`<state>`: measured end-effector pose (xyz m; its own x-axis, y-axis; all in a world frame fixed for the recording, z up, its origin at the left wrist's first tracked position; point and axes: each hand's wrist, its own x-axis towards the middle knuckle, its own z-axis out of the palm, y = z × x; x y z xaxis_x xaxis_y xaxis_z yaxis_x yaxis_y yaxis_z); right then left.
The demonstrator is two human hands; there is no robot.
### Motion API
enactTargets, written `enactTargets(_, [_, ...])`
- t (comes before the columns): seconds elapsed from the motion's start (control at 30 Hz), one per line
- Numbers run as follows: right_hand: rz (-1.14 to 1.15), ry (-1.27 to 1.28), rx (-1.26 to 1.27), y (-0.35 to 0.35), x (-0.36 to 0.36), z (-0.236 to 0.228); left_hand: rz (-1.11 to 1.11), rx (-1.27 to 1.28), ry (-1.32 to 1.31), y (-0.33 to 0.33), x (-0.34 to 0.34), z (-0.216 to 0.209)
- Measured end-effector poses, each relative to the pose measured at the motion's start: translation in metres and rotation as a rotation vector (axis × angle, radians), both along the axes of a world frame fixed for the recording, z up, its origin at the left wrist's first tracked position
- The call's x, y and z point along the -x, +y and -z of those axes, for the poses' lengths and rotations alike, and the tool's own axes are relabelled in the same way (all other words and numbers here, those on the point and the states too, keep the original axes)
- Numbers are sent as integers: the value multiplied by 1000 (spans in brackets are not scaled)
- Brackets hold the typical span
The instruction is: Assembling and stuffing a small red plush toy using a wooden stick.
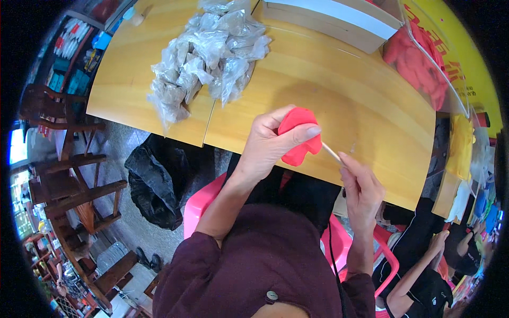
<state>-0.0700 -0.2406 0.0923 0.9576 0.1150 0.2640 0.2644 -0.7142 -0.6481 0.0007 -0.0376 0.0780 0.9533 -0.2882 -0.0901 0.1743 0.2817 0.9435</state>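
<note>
My left hand (pixel 270 143) grips a soft red piece (pixel 298 139) shaped like a small stuffed form, thumb pressed across its top. My right hand (pixel 361 190) pinches a thin wooden stick (pixel 331 152) whose tip goes into the red piece's right side. Both hands hover over the near edge of a wooden table (pixel 366 106).
A heap of clear plastic bags (pixel 209 53) lies at the table's far left. A cardboard box (pixel 339 18) stands at the back, and a clear bag of red pieces (pixel 419 63) beside it. A black sack (pixel 156 180), wooden chairs (pixel 69 180) and a pink chair (pixel 199 204) are below. Another person (pixel 424 275) sits at the right.
</note>
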Motion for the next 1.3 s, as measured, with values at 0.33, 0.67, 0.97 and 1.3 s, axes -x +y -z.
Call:
enactTargets(0.33, [105,80,-203,5,-1,1,-63,235,-7,-7,2,3])
enactTargets(0.67, [74,18,-98,4,-4,3,-62,138,114,-10,5,-7])
enactTargets(0.97, [87,11,-131,14,-5,3,-136,271,122,-9,6,-1])
enactTargets(1.3, [198,90,-346,37,1,16,-133,290,174,-17,6,5])
